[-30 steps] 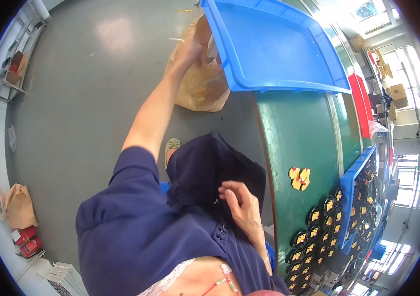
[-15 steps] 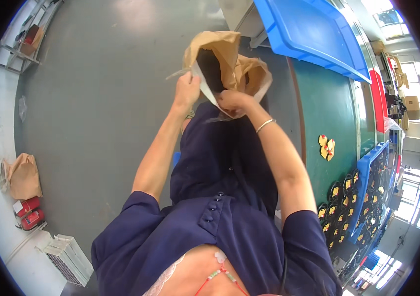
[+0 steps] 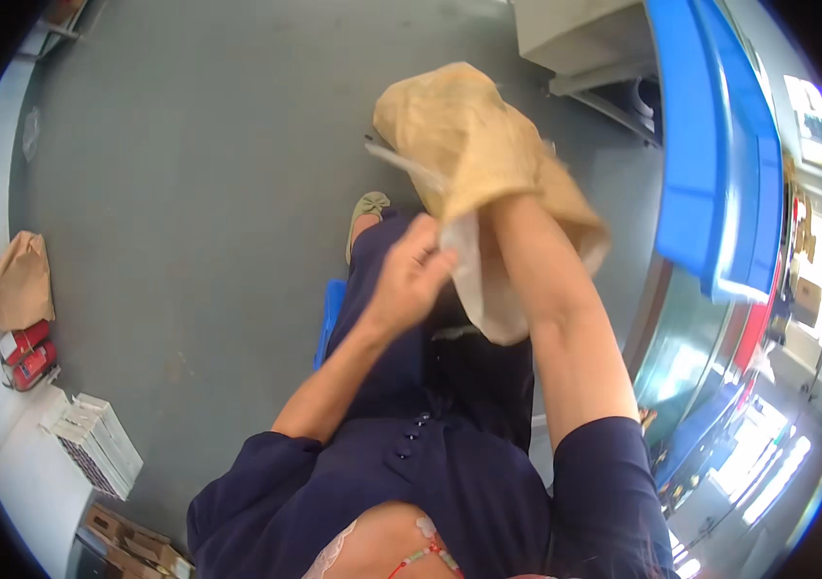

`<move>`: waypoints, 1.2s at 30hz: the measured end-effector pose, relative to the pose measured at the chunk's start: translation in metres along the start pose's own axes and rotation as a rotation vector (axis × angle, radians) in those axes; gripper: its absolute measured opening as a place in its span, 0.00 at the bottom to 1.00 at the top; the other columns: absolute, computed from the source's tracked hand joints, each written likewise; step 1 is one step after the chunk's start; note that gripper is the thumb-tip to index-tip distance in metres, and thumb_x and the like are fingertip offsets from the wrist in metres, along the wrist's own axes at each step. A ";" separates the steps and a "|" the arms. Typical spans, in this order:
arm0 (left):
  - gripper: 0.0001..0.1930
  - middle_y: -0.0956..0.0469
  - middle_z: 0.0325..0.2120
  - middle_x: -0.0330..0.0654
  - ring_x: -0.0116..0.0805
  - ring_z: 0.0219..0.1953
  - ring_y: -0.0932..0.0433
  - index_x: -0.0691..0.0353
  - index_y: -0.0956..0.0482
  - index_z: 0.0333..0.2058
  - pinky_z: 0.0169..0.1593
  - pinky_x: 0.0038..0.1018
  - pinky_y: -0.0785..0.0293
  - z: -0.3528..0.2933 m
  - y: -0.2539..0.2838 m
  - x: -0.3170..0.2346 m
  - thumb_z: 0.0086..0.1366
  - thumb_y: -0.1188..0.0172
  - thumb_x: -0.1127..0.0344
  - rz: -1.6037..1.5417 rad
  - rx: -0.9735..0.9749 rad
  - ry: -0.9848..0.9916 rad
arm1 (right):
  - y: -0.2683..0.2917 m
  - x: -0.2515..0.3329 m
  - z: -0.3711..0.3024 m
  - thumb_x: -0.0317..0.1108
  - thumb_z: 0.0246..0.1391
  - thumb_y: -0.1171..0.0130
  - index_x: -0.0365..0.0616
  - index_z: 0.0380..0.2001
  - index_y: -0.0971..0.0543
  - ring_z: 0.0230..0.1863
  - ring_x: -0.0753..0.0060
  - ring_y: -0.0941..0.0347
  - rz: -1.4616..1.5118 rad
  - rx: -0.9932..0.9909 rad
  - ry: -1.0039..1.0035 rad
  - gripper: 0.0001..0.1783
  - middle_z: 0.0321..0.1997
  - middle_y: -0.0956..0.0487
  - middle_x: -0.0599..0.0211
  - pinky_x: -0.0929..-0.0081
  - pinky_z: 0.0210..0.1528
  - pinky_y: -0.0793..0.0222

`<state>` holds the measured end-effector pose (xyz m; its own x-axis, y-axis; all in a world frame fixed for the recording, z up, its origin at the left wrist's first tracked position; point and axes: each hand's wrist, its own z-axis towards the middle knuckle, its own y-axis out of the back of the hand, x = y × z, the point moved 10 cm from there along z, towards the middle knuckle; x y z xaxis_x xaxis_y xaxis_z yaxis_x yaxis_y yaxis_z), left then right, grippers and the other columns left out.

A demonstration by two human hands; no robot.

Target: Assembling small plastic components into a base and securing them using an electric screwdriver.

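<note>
A brown paper bag (image 3: 474,125) with a whitish inner lining hangs tilted in front of my knees. My left hand (image 3: 416,275) is closed on the pale edge of the bag's mouth, thumb and fingers pinched together. My right forearm (image 3: 551,280) reaches into the mouth of the bag, so the hand and its fingers are hidden inside. Nothing of the bag's contents can be seen.
At the upper right a blue plastic tray (image 3: 710,125) sits over the edge of a green-topped table (image 3: 686,343). Fire extinguishers (image 3: 30,357), another paper bag (image 3: 20,280) and a stack of white panels (image 3: 102,444) stand along the left wall.
My right hand has gone from the bag's rim deep into it. The bag has swung round, its closed end pointing away. My left hand has come lower and to the right. The view has turned left.
</note>
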<state>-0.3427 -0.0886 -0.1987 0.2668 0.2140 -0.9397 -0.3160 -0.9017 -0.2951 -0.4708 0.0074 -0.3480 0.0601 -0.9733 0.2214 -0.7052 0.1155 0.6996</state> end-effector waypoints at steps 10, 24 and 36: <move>0.13 0.29 0.43 0.47 0.42 0.47 0.30 0.68 0.19 0.40 0.52 0.34 0.34 -0.006 -0.040 0.033 0.60 0.38 0.65 -0.494 0.468 -0.111 | -0.012 -0.049 0.161 0.30 0.52 0.41 0.35 0.51 0.23 0.34 0.59 0.19 0.168 -0.262 -0.154 0.22 0.39 0.18 0.55 0.66 0.39 0.23; 0.10 0.28 0.48 0.59 0.55 0.51 0.28 0.68 0.23 0.21 0.56 0.43 0.33 0.020 -0.026 0.074 0.61 0.42 0.70 -0.976 0.399 0.084 | -0.055 -0.047 0.256 0.30 0.52 0.40 0.36 0.52 0.24 0.35 0.60 0.19 0.345 -0.359 -0.153 0.22 0.40 0.18 0.55 0.66 0.39 0.23; 0.09 0.29 0.51 0.60 0.52 0.53 0.29 0.69 0.24 0.23 0.56 0.41 0.32 0.026 -0.027 0.084 0.62 0.44 0.73 -1.014 0.397 0.142 | -0.060 -0.045 0.255 0.30 0.52 0.40 0.36 0.52 0.24 0.35 0.60 0.19 0.410 -0.391 -0.152 0.23 0.40 0.18 0.56 0.66 0.40 0.23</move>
<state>-0.3354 -0.0368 -0.2737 0.6624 0.7195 -0.2088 -0.1552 -0.1409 -0.9778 -0.6116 -0.0066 -0.5734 -0.2851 -0.8480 0.4467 -0.3349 0.5248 0.7826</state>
